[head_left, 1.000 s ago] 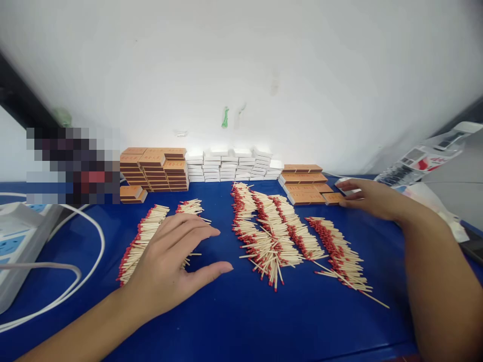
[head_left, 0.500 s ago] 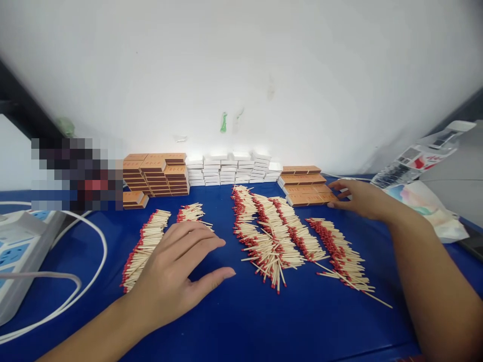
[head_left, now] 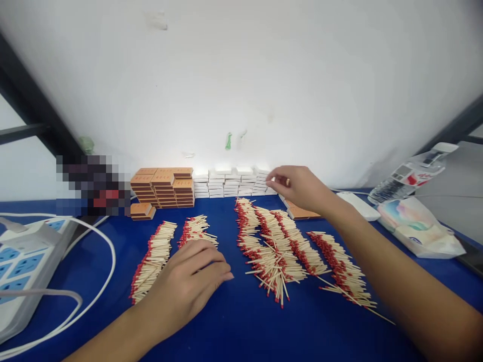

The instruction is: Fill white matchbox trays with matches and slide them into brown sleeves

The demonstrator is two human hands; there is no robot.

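Note:
My left hand (head_left: 186,284) hovers low over the blue table, fingers curled together and thumb against them, with nothing seen in it. Close by lie a row of matches (head_left: 154,256) and a shorter bunch of matches (head_left: 196,230), their heads red. My right hand (head_left: 296,186) reaches the right end of the white matchbox trays (head_left: 237,183), fingertips pinched by the last stack. Whatever is in that pinch is hidden. Below the wrist, orange matchboxes (head_left: 300,211) show partly. More match rows (head_left: 264,246) and a slanting match row (head_left: 345,269) fan out between my hands.
At the back left stands a stack of orange matchboxes (head_left: 162,188), two loose ones (head_left: 142,211) before it. A power strip (head_left: 30,271) with white cables (head_left: 109,261) lies left. On the right are a water bottle (head_left: 411,173), a tissue pack (head_left: 420,226) and a white flat box (head_left: 360,205).
My right hand has moved left from the orange matchboxes to the white trays. The fingers of my left hand have drawn together. The view has tilted slightly upward.

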